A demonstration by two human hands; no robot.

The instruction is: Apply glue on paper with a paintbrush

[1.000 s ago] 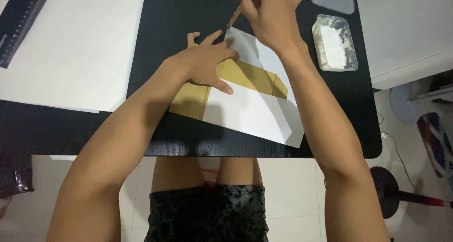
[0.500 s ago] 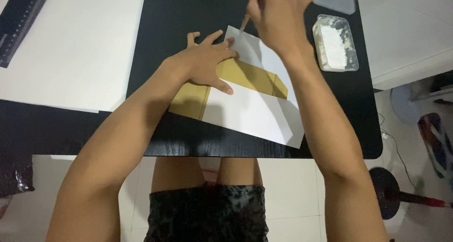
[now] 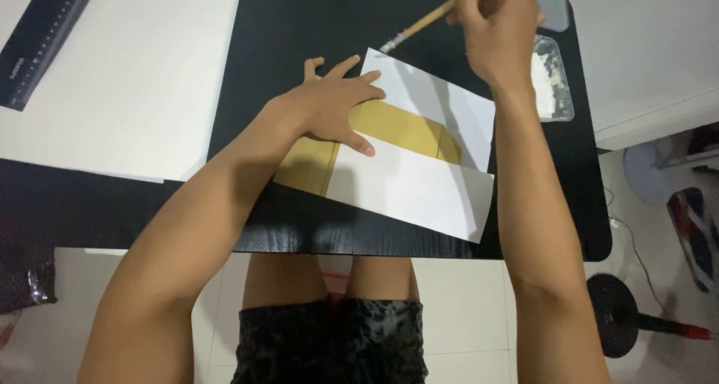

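As left hand (image 3: pixel 329 107) stays, brush (image 3: pixel 419 26) has lifted.

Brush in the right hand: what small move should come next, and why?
Probably lower the brush tip onto the white paper's top edge. The right hand holds it raised just above that corner, while the left hand pins the paper and brown strip flat.

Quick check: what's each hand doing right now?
Left hand: open, flat on the folded paper.
Right hand: closed on a brush, tip just above the paper's top edge.
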